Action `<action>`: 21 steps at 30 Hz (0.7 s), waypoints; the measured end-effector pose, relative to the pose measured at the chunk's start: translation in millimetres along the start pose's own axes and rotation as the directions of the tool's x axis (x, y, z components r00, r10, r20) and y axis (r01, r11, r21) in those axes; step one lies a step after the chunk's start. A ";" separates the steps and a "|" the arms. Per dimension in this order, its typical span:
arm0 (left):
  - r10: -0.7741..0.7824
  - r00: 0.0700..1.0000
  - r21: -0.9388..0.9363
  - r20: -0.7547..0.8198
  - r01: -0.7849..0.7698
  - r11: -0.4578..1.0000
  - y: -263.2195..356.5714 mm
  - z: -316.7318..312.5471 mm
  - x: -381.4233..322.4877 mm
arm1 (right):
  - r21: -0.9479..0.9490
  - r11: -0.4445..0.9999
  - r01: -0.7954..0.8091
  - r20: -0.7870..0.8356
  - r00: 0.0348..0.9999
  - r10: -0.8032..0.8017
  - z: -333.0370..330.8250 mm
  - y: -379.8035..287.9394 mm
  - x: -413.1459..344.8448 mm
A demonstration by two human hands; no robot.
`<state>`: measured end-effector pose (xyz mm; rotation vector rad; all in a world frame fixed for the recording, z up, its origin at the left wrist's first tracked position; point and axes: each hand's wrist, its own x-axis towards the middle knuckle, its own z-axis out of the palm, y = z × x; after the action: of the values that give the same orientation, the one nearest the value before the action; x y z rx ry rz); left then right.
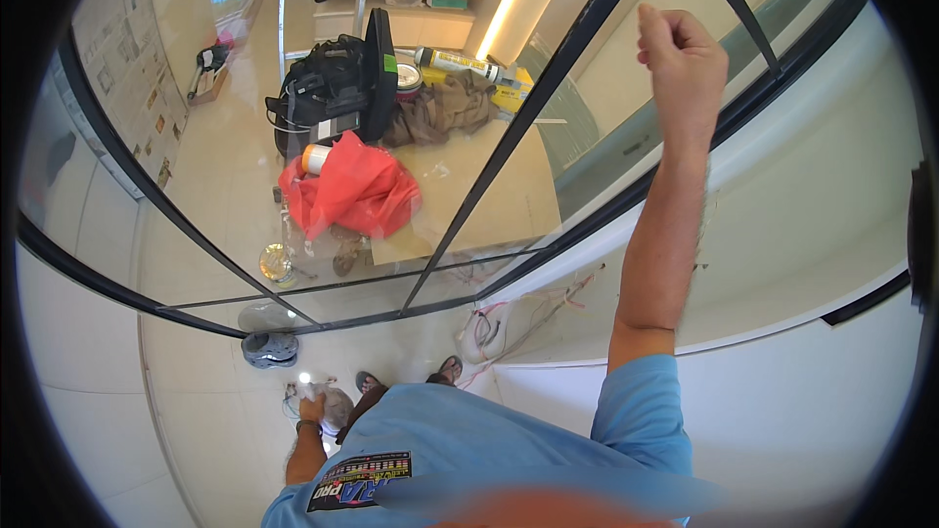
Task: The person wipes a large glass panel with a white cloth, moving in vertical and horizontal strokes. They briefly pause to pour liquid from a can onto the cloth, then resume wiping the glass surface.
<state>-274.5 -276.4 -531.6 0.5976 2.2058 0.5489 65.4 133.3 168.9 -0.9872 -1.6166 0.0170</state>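
Observation:
My right hand point(682, 55) is raised at the upper right, fingers curled and thumb against them, in front of a black-framed glass panel point(488, 205). I see nothing in its grip, and whether it touches the glass is unclear. Low at my left side, my left hand point(312, 408) is closed on a pale grey bundle point(337, 409), cloth or a bag. Beyond the glass lie a red cloth point(359, 191) with a white and orange roll or canister point(315, 159) by it, a black bag point(323, 81) and a crumpled brown cloth point(447, 108).
An aluminium ladder point(282, 22) stands behind the glass, near a sealant cartridge point(458, 64) and an open tin point(408, 78). Loose wires point(539, 308) hang from the low wall at right. A grey clog point(270, 350) sits on the floor by the frame's base.

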 end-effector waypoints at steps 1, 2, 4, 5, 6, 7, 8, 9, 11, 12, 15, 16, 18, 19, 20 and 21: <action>-0.024 0.999 0.016 0.022 0.023 1.000 -1.2 0.1 0.0 | 0.020 1.000 -0.014 -0.025 1.000 0.014 -3.8 1.0 3.1; -0.047 0.998 0.032 0.044 0.046 0.998 -3.2 0.4 0.4 | 0.046 0.999 -0.015 -0.048 0.999 0.017 -7.9 1.8 6.5; -0.048 0.997 0.073 0.058 0.044 0.996 -8.6 1.7 1.3 | 0.054 0.994 -0.098 -0.056 0.993 0.101 -17.6 3.3 12.6; -0.048 0.997 0.083 0.054 0.044 0.996 -11.8 2.6 1.4 | 0.052 0.990 -0.134 -0.147 0.979 0.140 -18.0 4.5 13.7; -0.038 0.997 0.028 0.067 0.036 0.999 -14.8 2.8 1.2 | 0.067 0.993 -0.100 -0.041 0.994 0.103 -19.4 5.1 15.0; -0.024 0.997 -0.026 0.066 0.026 0.999 -17.3 2.7 0.6 | 0.073 0.994 -0.076 -0.025 0.997 0.078 -18.6 6.0 14.8; -0.035 0.996 -0.059 0.082 0.040 0.997 -18.9 2.1 -0.2 | 0.078 0.995 -0.054 -0.012 0.998 0.055 -17.4 6.5 14.9; -0.025 0.998 -0.073 0.059 0.030 0.997 -19.7 0.9 -1.3 | 0.052 0.998 -0.033 0.007 0.999 0.032 -16.0 7.0 14.2; -0.096 0.993 -0.032 0.071 0.098 0.995 -19.0 -2.2 -4.3 | 0.024 0.999 0.030 0.129 0.991 -0.033 -15.2 7.0 14.1; -0.063 0.996 -0.037 0.057 0.065 0.997 -17.5 -4.0 -5.8 | 0.003 1.000 -0.011 0.028 1.000 0.011 -14.5 7.2 13.5; -0.066 0.996 0.016 0.061 0.065 0.998 -11.1 -7.9 -9.5 | -0.003 0.998 -0.068 -0.120 0.991 0.067 -22.0 5.2 17.5; -0.067 0.996 0.026 0.053 0.066 0.997 -8.9 -8.7 -10.2 | -0.001 0.997 -0.073 -0.043 0.996 0.072 -23.5 4.9 18.1; -0.076 0.996 0.016 0.047 0.075 0.997 -5.0 -8.5 -10.6 | -0.022 0.993 -0.117 -0.100 0.988 0.114 -25.4 4.1 18.6; -0.081 0.996 0.002 0.049 0.081 0.997 -3.1 -8.1 -10.3 | -0.014 0.998 -0.063 -0.008 0.998 0.063 -24.7 3.9 17.9; -0.104 0.992 0.007 0.069 0.104 0.995 -1.2 -7.8 -9.7 | -0.017 0.999 -0.037 0.032 0.999 0.038 -24.0 3.8 17.7; -0.071 0.996 0.036 0.052 0.069 0.997 0.8 -7.6 -9.0 | 0.008 1.000 -0.001 0.155 0.988 0.000 -21.8 3.9 16.3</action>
<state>-274.8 -282.4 -521.4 0.5442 2.1812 0.4545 86.0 135.0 186.9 -1.0005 -1.7565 0.1024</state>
